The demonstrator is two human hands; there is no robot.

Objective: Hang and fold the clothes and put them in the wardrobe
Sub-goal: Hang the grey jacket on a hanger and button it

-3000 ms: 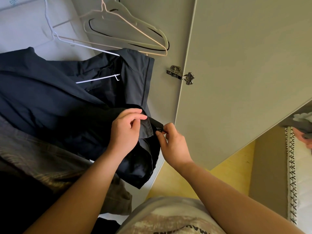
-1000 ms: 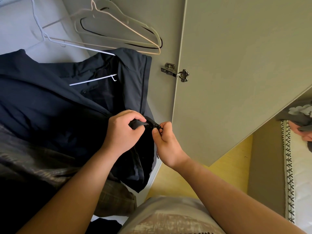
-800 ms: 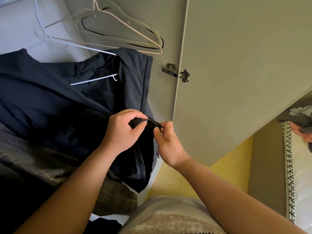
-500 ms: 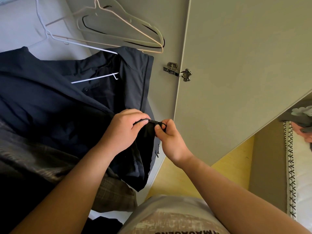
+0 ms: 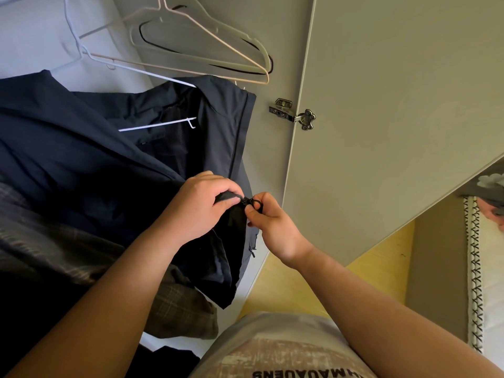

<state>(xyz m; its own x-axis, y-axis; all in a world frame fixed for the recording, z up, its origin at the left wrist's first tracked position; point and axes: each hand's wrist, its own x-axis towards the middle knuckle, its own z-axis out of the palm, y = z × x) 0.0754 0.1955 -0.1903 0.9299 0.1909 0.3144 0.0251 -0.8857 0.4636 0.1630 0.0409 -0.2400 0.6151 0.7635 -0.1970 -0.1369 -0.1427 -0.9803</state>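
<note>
Navy jacket [image 5: 114,170] already hangs; left hand [image 5: 201,205] grips its front edge, right hand [image 5: 268,222] pinches the zipper pull [image 5: 252,201] beside it; zipping remains.

Yellow floor [image 5: 289,290] beside beige bed base [image 5: 436,263]; cross-stitched mattress edge [image 5: 474,282] far right.

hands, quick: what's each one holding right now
Left hand: closed, gripping the front edge of the dark jacket.
Right hand: closed, pinching the zipper pull.
</note>
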